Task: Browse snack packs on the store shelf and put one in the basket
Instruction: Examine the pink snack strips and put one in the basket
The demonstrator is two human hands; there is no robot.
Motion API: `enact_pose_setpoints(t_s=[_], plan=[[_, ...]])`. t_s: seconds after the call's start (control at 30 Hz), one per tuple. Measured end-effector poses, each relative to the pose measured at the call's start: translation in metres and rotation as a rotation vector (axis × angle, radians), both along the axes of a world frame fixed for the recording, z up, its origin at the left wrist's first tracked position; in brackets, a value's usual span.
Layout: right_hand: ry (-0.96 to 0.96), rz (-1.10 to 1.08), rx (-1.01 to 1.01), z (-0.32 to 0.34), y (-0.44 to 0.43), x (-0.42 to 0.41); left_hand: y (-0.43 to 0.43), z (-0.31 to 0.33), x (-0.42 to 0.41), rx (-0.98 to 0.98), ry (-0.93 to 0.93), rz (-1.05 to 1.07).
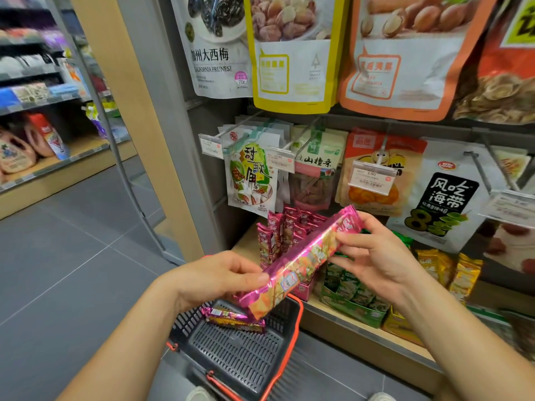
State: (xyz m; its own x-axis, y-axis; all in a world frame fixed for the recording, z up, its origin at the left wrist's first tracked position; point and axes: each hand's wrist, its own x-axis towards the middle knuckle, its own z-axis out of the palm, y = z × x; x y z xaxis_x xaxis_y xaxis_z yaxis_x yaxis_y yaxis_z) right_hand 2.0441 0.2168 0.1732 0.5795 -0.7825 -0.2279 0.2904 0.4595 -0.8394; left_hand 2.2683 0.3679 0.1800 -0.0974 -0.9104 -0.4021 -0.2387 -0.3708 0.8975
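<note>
Head view: your left hand (220, 279) pinches lower end of pink snack pack (301, 261), right hand (373, 256) pinches upper end. Pack in air, above black basket (231, 354), not inside.

Risk: foil looks slippery. If you release one end too early, pack can swing and drop outside basket, onto floor (86, 256).

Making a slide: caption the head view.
Left hand and right hand hold a pink pack over the basket, second pack inside.

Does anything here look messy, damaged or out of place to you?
Nothing stands out. The left hand and right hand hold an intact pink snack pack over the basket, where a second pack lies flat; the shelf packs look orderly.
</note>
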Motion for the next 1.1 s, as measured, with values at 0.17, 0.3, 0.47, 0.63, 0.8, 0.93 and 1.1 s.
enact_pose_setpoints(t_s=[0.17, 0.3, 0.47, 0.63, 0.8, 0.93, 1.1], plan=[[0.194, 0.112, -0.221, 0.002, -0.005, -0.006, -0.017, -0.012, 0.007, -0.082, -0.229, 0.172], [0.250, 0.215, -0.358, 0.001, -0.007, -0.008, -0.038, -0.025, 0.010, -0.109, -0.422, 0.145], [0.406, 0.167, -0.513, 0.004, -0.004, -0.011, -0.067, -0.040, 0.008, -0.228, -0.631, 0.167], [0.622, 0.194, -0.916, 0.012, -0.003, -0.020, -0.100, -0.053, 0.006, -0.358, -0.578, 0.222], [0.886, 0.024, -1.408, 0.014, -0.001, -0.011, -0.133, -0.068, 0.004, -0.454, -0.361, 0.253], [0.961, -0.153, -1.540, 0.008, -0.008, -0.004, -0.166, -0.079, -0.006, -0.501, -0.440, 0.449], [0.976, -0.254, -1.597, -0.003, -0.017, 0.005, -0.189, -0.098, -0.017, -0.362, -0.718, 0.304]])
